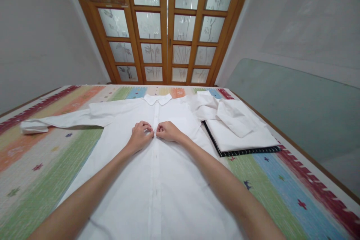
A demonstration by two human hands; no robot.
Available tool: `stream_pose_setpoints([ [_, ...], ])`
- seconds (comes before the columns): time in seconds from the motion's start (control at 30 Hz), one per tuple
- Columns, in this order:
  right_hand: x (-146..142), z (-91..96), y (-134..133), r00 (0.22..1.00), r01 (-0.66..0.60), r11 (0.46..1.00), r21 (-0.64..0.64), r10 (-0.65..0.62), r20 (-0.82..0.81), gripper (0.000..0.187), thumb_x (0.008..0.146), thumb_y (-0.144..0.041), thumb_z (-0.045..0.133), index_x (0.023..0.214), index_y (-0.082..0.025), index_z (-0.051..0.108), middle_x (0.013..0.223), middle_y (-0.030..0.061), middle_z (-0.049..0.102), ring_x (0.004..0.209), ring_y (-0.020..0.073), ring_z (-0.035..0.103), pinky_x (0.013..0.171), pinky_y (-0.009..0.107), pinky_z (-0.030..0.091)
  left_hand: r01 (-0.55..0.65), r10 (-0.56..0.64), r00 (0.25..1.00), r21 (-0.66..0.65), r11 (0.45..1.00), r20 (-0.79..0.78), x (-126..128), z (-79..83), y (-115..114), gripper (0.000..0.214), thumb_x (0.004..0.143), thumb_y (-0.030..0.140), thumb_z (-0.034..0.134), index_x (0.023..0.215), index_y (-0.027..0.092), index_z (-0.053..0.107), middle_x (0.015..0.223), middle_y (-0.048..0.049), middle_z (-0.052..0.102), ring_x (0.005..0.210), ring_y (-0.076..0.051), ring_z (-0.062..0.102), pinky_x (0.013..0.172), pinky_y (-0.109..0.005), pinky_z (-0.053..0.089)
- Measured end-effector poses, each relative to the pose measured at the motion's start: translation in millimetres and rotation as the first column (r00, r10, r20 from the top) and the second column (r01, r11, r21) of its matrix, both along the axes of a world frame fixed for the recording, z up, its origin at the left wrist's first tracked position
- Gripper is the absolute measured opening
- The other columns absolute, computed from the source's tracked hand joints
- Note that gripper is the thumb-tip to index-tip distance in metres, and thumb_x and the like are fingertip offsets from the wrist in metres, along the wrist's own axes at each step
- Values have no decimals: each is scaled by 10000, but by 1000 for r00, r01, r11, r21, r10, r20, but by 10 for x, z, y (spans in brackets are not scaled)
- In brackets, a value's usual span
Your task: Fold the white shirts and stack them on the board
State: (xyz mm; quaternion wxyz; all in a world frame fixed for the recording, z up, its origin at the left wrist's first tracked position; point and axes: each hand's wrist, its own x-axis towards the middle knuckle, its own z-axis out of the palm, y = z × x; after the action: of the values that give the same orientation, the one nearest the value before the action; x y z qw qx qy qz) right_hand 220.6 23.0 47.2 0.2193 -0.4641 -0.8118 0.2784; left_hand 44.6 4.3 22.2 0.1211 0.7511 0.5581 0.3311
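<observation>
A white button-up shirt (118, 180) lies front side up, its collar (158, 99) pointing away from me. The left-hand sleeve (70, 119) stretches out to the side; the other sleeve rests over a folded stack. My left hand (141, 135) and my right hand (168, 131) meet at the button placket (155, 168), a little below the collar. Both sets of fingers are pinched on the placket's edges, close together. Whatever button sits between the fingertips is too small and covered to make out.
On the right, folded white cloth (239, 140) lies on a black piece with white marks (250, 151). Beneath everything is a colourful striped cover (36, 180) with small motifs. A pale green panel (295, 101) stands along the right wall. Wooden glass-paned doors (170, 11) are beyond the far edge.
</observation>
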Motion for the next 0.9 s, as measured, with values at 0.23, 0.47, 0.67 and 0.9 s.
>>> stream_pose_setpoints([
  [0.23, -24, 5, -42, 997, 58, 998, 9, -57, -50, 79, 764, -198, 679, 754, -126, 710, 603, -1, 648, 588, 114, 557, 597, 208, 373, 112, -113, 993, 32, 993, 33, -40, -21, 10, 110, 773, 267, 601, 709, 200, 660, 949, -57, 639, 955, -227, 566, 908, -403, 436],
  [0.47, 23, -74, 20, 988, -33, 994, -101, 17, -152, 67, 769, -105, 624, 726, -135, 665, 499, -60, 578, 525, 93, 551, 599, 193, 398, 139, -141, 989, 56, 989, 39, -40, -47, 5, 95, 793, 258, 590, 739, 204, 647, 959, -52, 636, 964, -220, 566, 914, -400, 438],
  [0.67, 27, -87, 34, 983, -69, 992, -108, 49, -177, 71, 771, -88, 612, 722, -137, 627, 492, -73, 551, 502, 87, 522, 580, 192, 385, 98, -100, 995, 57, 994, 26, -34, -56, 15, 111, 784, 282, 593, 721, 206, 643, 952, -44, 634, 956, -219, 560, 917, -400, 439],
  [0.9, 46, -103, 53, 977, -106, 990, -92, 86, -196, 94, 756, -65, 595, 705, -145, 593, 496, -76, 544, 498, 85, 508, 574, 192, 373, 39, -40, 999, 39, 998, 15, -15, -54, 8, 100, 758, 282, 605, 703, 208, 643, 923, -38, 629, 928, -216, 562, 926, -406, 440],
])
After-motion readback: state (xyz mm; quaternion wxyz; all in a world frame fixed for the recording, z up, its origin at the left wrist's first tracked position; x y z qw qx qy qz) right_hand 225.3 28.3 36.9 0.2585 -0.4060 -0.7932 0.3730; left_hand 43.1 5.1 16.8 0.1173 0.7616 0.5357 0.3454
